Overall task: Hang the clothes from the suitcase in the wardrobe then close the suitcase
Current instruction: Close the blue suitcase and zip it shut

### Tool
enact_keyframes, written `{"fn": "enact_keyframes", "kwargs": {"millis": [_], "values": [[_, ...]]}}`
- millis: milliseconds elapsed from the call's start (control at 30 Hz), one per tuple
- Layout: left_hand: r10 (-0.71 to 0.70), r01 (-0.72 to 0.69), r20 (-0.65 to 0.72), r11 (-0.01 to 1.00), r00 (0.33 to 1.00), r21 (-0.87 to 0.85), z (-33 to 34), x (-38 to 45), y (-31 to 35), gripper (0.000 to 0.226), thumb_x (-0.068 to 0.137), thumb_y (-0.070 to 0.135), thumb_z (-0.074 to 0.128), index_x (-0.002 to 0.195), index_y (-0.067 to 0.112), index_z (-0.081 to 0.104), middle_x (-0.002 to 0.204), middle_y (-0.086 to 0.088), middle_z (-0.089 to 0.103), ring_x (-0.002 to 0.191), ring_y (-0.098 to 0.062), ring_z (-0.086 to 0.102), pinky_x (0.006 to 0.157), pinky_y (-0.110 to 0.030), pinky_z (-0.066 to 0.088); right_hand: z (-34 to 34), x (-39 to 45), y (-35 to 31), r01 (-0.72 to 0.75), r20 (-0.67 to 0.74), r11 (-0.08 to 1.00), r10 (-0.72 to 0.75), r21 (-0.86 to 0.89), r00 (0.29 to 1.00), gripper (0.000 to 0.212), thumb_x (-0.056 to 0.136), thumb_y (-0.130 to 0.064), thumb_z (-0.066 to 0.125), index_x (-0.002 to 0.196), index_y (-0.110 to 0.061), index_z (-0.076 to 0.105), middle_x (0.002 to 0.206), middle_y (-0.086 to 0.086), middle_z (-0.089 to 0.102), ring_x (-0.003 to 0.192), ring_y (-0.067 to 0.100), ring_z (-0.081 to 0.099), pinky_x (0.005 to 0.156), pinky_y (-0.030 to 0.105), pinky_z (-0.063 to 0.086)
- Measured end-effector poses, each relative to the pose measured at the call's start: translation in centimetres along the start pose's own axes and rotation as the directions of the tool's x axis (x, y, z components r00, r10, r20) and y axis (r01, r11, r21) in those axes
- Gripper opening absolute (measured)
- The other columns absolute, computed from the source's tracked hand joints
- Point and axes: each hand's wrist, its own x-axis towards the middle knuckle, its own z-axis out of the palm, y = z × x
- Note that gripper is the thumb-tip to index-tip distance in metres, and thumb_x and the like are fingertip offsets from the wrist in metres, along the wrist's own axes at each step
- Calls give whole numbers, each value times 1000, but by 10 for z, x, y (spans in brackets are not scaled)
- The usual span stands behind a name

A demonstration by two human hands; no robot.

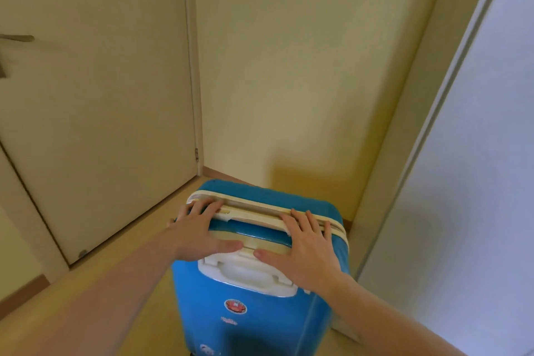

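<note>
A blue hard-shell suitcase (pixel 254 318) with white trim stands upright on the floor in a room corner, its two halves together. My left hand (pixel 199 233) lies flat on the left part of its top, fingers over the white rim. My right hand (pixel 306 248) lies flat on the right part, fingers reaching the rim. Both thumbs point inward onto the white handle housing (pixel 248 272). No clothes are in view.
A closed cream door (pixel 95 95) with a lever handle (pixel 17 37) fills the left. A plain wall (pixel 303 66) stands behind the suitcase. A pale panel (pixel 476 182), perhaps a wardrobe side, rises on the right. Light floor (pixel 115 263) shows to the left of the case.
</note>
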Motion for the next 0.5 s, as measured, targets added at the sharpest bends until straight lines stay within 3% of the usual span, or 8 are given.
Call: {"fn": "enact_keyframes", "kwargs": {"millis": [100,300,500], "values": [[3,-7,87,999,996,38,-20,74,-1,128,52,102,47,157,45,2,164,17,-6,152,-28,-6,122,-52,20,12,59,16,-10,-34,1000,10,-8,999,104,68,-100,23,154,-41,20,166,-14,14,156,22,1,125,56,-2],[37,-50,118,993,992,106,-43,192,2,123,60,96,52,158,39,2,166,16,-4,154,-26,-3,125,-50,13,24,155,43,-38,-86,999,36,-22,996,103,68,-100,26,152,-40,25,163,-15,19,156,22,6,125,56,1],[-19,-14,203,987,979,159,-67,255,37,128,62,89,61,159,35,-3,167,16,-11,155,-29,-10,123,-53,18,10,214,66,-107,23,994,106,32,994,110,61,-103,27,151,-39,25,164,-16,13,156,21,-2,124,55,-6]]}}
